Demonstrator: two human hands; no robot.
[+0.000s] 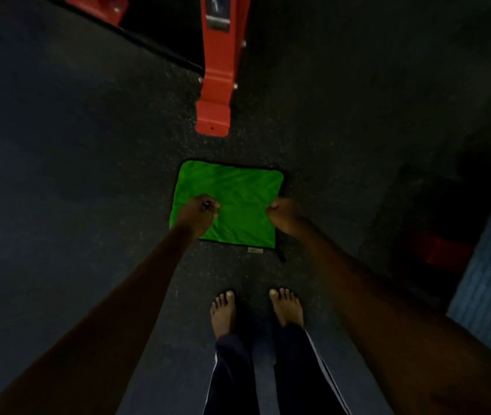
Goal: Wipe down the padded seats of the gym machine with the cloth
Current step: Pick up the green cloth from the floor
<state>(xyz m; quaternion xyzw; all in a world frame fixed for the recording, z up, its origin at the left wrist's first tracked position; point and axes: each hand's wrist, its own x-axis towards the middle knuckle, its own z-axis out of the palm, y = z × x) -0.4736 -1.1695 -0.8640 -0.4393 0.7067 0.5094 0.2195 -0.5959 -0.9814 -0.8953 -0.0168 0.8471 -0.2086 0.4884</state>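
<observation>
Head view: square green microfibre cloth (238, 196) over dark rubber floor (88, 145), near red steel machine foot (213, 110); my left hand (200, 209) and right hand (283, 211) each pinch its fabric; I'd lift evenly, keeping corners from dragging.

Dark speckled floor (88, 151), green cloth (238, 187) spread apparently on it, red machine foot (212, 115) beyond, bare feet (223, 311) nearer

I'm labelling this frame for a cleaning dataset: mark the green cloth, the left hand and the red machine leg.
green cloth (238, 187): head view, bare fabric, upper middle.
left hand (200, 212): head view, back of the hand.
red machine leg (212, 118): head view, its lower foot end.
</observation>
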